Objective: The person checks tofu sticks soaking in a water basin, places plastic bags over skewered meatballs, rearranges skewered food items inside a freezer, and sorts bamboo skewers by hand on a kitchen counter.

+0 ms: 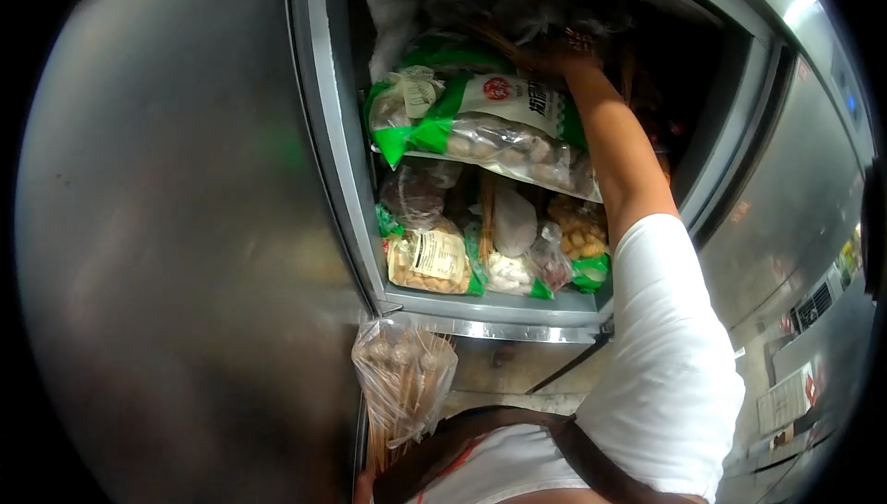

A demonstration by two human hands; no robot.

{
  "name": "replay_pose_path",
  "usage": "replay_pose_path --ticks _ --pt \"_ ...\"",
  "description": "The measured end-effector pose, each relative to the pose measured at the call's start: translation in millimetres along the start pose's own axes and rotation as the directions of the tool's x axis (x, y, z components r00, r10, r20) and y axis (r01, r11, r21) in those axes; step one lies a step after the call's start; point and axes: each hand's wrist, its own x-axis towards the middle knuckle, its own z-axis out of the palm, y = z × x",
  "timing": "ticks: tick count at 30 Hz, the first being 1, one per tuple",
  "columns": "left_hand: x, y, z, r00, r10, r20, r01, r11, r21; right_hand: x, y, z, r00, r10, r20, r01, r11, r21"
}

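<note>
My right hand (559, 56) reaches deep into the upper part of an open steel fridge or freezer. Thin wooden skewers (499, 42) lie right by its fingers, which are too dark to make out. Just below it, a large green-and-white bag of round balls (517, 125) rests on the upper shelf. At the bottom edge, only a sliver of my left hand (364, 485) shows, around the stick ends of a clear plastic bag of skewers (404, 375). That bag stands upright in front of the cabinet, with the round food pieces at the top.
On the lower shelf sit a labelled bag of tan pieces (430, 259), a white-filled bag (510, 271) and a bag of yellowish pieces (580, 231). A closed steel door (176, 227) fills the left side. The cabinet's metal sill (490, 327) runs below the shelf.
</note>
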Motion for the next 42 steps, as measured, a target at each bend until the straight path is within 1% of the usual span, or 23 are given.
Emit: replay_pose_path --ticks 4,9,14,17,22,23,25,27,29,32,35,38,39,40,41,42 --pt "-2 9 6 1.000 -0.020 -0.006 0.020 0.999 -0.031 6 4 8 1.000 0.029 -0.001 -0.029 0.999 -0.035" --pt "-9 12 10 0.999 -0.038 -0.005 0.038 0.998 -0.053 -6 7 24 0.997 0.077 0.006 -0.076 0.994 -0.075" --pt "-13 10 9 0.999 -0.037 0.004 0.037 0.998 -0.059 -16 2 22 0.992 0.120 0.041 -0.113 0.982 -0.151" --pt "-12 3 6 0.999 -0.037 -0.005 0.036 0.997 -0.064 -8 -12 7 0.991 0.099 0.091 -0.083 0.983 -0.165" --pt "-4 -1 5 0.999 -0.028 -0.021 0.027 0.997 -0.067 -17 -59 -20 0.965 0.038 0.260 -0.010 0.994 -0.110" --pt "-5 -1 6 0.999 -0.027 -0.025 0.025 0.997 -0.068 -19 -65 -18 0.971 0.005 0.239 0.017 0.996 -0.089" --pt "-3 -1 5 0.999 -0.030 -0.024 0.028 0.997 -0.072 -18 -79 -5 0.986 -0.096 0.133 0.100 0.995 -0.021" --pt "-4 -1 4 0.999 -0.041 -0.019 0.039 0.996 -0.074 -12 -84 7 0.981 -0.192 0.043 0.189 0.980 0.065" --pt "-1 0 4 0.999 -0.049 -0.015 0.048 0.996 -0.079 -3 -81 15 0.968 -0.251 -0.022 0.251 0.958 0.136" --pt "2 3 5 0.998 -0.063 -0.007 0.062 0.994 -0.089 10 -75 22 0.964 -0.258 -0.065 0.266 0.949 0.170" --pt "1 5 8 0.997 -0.081 -0.010 0.079 0.992 -0.100 12 -75 27 0.962 -0.251 -0.112 0.266 0.951 0.158" --pt "1 7 11 0.996 -0.092 -0.007 0.091 0.990 -0.112 1 -77 28 0.950 -0.243 -0.195 0.270 0.954 0.129" --pt "0 8 12 0.995 -0.097 -0.004 0.096 0.989 -0.110 -1 -74 29 0.962 -0.226 -0.152 0.247 0.959 0.140" --pt "0 9 13 0.995 -0.098 -0.004 0.097 0.989 -0.109 -2 -70 28 0.978 -0.195 -0.072 0.205 0.964 0.171" --pt "-2 10 12 0.995 -0.100 -0.003 0.100 0.989 -0.109 -2 -68 28 0.979 -0.192 -0.068 0.201 0.964 0.173" --pt "-2 11 14 0.995 -0.102 -0.003 0.101 0.989 -0.107 0 -65 31 0.985 -0.141 -0.104 0.164 0.948 0.274"
